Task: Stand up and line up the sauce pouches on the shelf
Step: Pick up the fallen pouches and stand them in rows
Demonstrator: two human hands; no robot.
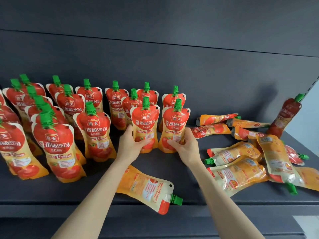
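two hands are being counted: a left hand (133,144) and a right hand (185,145). at least sixteen upright pouches (95,128) are being counted, two of them gripped, with more being cut off at the left edge. one front pouch (143,185) is lying flat, one leaning pouch (284,118) is being propped at the right, and about nine are being counted in the flat pile (238,175).

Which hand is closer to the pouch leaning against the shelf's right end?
Right. The right hand, gripping an upright pouch, is left of the leaning pouch; the left hand, holding the neighbouring pouch, is farther left.
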